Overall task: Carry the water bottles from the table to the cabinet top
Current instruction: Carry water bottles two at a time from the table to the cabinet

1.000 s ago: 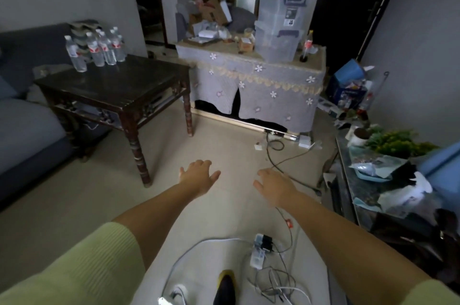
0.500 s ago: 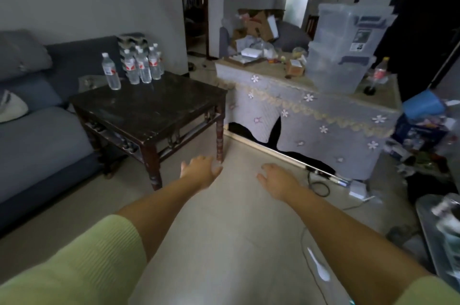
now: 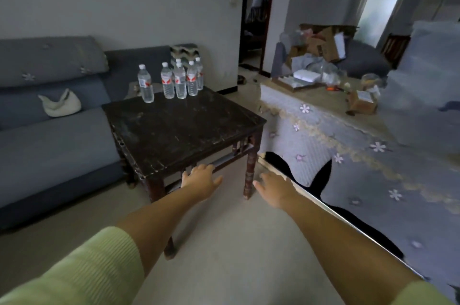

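1. Step in hand, by judgement: approach. No bottle picked up yet; all water bottles (image 3: 174,79) on the far edge of the dark wooden table (image 3: 179,127), next to the sofa (image 3: 49,135).
2. Count: five visible for certain. One bottle (image 3: 145,84) stands slightly apart on the left; four clustered just beside it, partly overlapping, so a sixth behind them can't be ruled out.
3. Left hand (image 3: 199,181): fingers spread and relaxed, holding nothing, hanging in front of the table's near edge, not touching it.
4. Right hand (image 3: 272,189): also spread, empty, just right of the table's near-right leg, close to the cloth-covered cabinet (image 3: 336,145).
5. Destination: cabinet top (image 3: 321,101), right of the table. Already cluttered with boxes, papers, a cardboard carton; bare cloth near the front-left edge looks like the easiest drop spot.
6. Next move probably needs: a step closer or a long reach across the full table depth, since the bottles sit well apart from both hands. Then one bottle per hand, wrap around the body, lift straight up.
7. Risk: cluster is tight, so grabbing an inner bottle may knock a neighbour. Lone left bottle and an outer one of the cluster look safest first.
8. Labels: red-and-white bands on the clustered bottles, paler label on the lone one. Text too small to read; brand can't be told. White caps on all.
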Demonstrator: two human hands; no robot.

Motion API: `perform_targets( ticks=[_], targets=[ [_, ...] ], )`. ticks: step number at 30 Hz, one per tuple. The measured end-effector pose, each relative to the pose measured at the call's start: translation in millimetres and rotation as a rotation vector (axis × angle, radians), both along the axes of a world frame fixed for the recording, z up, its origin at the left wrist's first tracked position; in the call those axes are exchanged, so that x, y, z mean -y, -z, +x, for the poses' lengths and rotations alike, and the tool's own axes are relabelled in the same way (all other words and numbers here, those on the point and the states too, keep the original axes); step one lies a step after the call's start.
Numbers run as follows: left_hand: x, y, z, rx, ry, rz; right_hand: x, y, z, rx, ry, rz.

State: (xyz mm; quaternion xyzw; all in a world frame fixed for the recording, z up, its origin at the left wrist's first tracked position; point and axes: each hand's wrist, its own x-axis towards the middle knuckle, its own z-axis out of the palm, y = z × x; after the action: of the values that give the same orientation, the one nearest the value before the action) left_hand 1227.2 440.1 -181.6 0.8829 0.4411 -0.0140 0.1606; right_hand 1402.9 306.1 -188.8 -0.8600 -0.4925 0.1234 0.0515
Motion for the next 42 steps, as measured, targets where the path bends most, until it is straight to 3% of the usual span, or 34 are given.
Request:
perform_targets(
  ticks=[6,10,15,25,34,42],
  targets=[
    [-61,-12,87,0.067,-0.157,-0.018,-73,-19,107,0.101,-0.123,0.042],
    [-76,-4,126,0.035,-0.140,-0.045,-116,-21,155,0.055,-0.149,0.006],
    [-125,-5,136,0.027,-0.259,-0.063,-172,-14,162,0.028,-0.290,0.024],
    [-263,20,145,0.035,-0.356,-0.118,-326,1,191,-0.041,-0.366,-0.081],
    [-439,8,157,0.061,-0.337,-0.063,-497,-6,206,-0.080,-0.315,-0.049],
    [-515,19,174,0.139,-0.369,-0.104,-577,9,231,-0.091,-0.267,-0.109]
  ],
)
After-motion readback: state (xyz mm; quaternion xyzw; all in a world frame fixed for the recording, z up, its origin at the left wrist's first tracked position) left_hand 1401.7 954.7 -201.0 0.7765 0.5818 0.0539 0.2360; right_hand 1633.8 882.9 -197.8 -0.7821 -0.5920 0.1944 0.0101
